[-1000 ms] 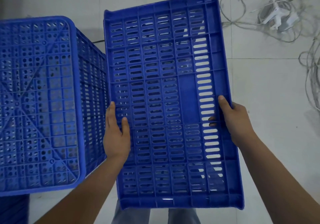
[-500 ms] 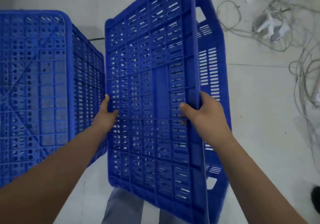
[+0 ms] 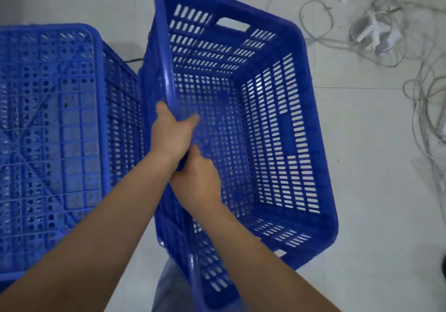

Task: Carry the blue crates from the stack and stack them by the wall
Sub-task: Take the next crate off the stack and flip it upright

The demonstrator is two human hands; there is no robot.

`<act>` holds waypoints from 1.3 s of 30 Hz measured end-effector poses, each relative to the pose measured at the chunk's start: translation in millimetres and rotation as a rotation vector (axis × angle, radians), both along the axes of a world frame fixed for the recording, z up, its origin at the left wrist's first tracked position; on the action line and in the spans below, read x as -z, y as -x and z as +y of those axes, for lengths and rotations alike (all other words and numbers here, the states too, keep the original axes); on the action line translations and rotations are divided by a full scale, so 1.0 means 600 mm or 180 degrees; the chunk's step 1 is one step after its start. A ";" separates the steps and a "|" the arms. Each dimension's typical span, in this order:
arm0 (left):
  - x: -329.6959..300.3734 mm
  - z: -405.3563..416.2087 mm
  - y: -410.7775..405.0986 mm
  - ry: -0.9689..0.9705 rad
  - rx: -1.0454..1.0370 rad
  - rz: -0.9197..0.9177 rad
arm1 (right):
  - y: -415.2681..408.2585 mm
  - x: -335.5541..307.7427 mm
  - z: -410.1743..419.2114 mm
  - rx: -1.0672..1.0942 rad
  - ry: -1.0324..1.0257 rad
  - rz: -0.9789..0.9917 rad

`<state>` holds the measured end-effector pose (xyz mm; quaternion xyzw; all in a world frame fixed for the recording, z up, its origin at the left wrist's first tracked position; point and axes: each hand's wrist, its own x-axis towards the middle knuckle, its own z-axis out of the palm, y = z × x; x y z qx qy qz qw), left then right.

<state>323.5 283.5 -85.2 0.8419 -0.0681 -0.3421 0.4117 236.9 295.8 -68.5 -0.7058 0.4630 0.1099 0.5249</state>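
Both hands, left hand point(image 3: 172, 130) and right hand point(image 3: 198, 181), have a closed grip on the blue crate point(image 3: 277, 123)'s left rim. Looks rigid, empty, light; the end handle slots look a better-balanced hold.

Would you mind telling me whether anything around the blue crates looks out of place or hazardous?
Yes: a tangle of loose white cables sprawls across the pale floor at upper right, a possible trip risk. The blue slotted plastic crate hangs tilted, both the left hand and right hand gripping one long rim. The upturned blue crate alongside looks sound.
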 end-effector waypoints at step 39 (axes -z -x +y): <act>0.123 -0.035 -0.122 -0.3442 0.6132 -0.1835 | 0.035 0.175 0.036 -0.1264 0.0149 0.1129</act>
